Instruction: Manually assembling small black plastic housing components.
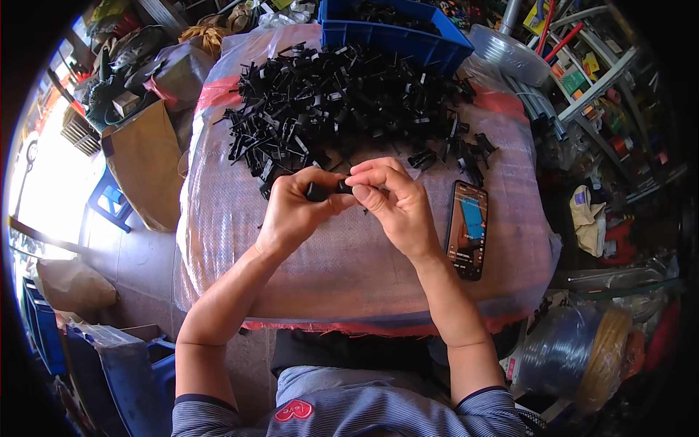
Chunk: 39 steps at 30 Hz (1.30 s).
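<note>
Both my hands meet over the middle of a work surface wrapped in pale woven plastic. Closed around a small black plastic part, my left hand keeps it level with the table. My right hand pinches the right end of that part between thumb and fingertips; the fingers hide much of it. Just beyond my hands spreads a large heap of similar black plastic parts, some with thin prongs.
A blue plastic bin holding more black parts stands behind the heap. To the right of my hands lies a lit smartphone. Spools of clear tubing sit at lower right. Cardboard and a blue stool stand at left.
</note>
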{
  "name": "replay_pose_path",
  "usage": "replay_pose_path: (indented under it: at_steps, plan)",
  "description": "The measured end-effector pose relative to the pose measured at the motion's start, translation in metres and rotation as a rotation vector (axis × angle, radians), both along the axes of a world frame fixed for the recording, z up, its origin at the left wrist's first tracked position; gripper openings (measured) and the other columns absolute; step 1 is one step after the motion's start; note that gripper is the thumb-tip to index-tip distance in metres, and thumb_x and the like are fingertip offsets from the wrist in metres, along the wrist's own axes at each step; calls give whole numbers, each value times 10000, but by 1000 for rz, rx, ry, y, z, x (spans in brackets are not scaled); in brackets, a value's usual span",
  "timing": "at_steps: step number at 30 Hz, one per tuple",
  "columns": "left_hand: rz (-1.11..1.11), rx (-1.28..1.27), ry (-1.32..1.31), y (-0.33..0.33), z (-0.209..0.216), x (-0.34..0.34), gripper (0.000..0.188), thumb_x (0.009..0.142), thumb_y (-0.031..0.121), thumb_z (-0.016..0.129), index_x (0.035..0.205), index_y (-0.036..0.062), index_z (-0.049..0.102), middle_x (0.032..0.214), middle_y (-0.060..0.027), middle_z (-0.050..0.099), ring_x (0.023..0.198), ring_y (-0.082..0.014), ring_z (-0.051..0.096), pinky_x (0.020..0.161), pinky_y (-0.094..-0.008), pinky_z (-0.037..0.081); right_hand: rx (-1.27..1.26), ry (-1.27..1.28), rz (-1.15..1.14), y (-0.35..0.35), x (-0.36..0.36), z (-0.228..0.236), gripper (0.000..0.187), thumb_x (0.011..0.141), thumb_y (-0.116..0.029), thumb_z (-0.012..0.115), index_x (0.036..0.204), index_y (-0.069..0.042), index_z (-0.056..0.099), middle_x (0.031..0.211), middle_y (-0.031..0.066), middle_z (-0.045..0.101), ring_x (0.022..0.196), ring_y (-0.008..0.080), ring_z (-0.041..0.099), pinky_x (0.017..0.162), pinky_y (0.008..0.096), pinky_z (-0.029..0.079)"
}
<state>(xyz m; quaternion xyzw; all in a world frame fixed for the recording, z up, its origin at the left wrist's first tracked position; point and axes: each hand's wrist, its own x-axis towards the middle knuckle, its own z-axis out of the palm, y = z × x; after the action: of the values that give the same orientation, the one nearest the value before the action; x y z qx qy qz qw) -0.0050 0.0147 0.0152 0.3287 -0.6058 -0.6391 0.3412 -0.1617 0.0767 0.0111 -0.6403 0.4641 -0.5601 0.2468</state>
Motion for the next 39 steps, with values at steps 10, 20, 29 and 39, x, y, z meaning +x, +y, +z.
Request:
replay_pose_path:
  at_steps: [10, 20, 29, 39]
  plan:
    - [122, -798, -139, 10, -2, -6, 252, 631, 25, 743, 864, 12, 649, 736, -77, 565, 615, -175, 561, 540, -265, 448, 432, -744, 259, -6, -11, -22, 77, 855, -92, 581, 902, -44, 543, 868, 6, 578, 799, 70, 525, 754, 205, 407]
    - [251, -932, -129, 11, -4, -5, 249, 626, 47, 767, 841, 11, 646, 732, -83, 565, 600, -183, 563, 514, -272, 451, 421, -683, 346, -8, -5, -15, 103, 883, -146, 565, 914, -66, 508, 852, -19, 531, 788, 55, 484, 722, 192, 386]
    - [154, 32, -26, -13, 1, 8, 205, 748, 150, 716, 835, -13, 629, 658, -20, 576, 545, -77, 518, 501, -206, 415, 252, -226, 202, 2, 2, 5, 215, 857, -162, 596, 1002, -18, 528, 896, 17, 561, 827, 96, 521, 731, 240, 425]
    - [35, 155, 6, -1, -10, -2, 215, 780, 232, 697, 796, 30, 627, 628, 9, 580, 546, -43, 510, 472, -179, 376, -263, 656, -219, -1, 9, -4, 432, 669, -11, 690, 1072, 16, 538, 856, 120, 563, 772, 271, 546, 689, 357, 467]
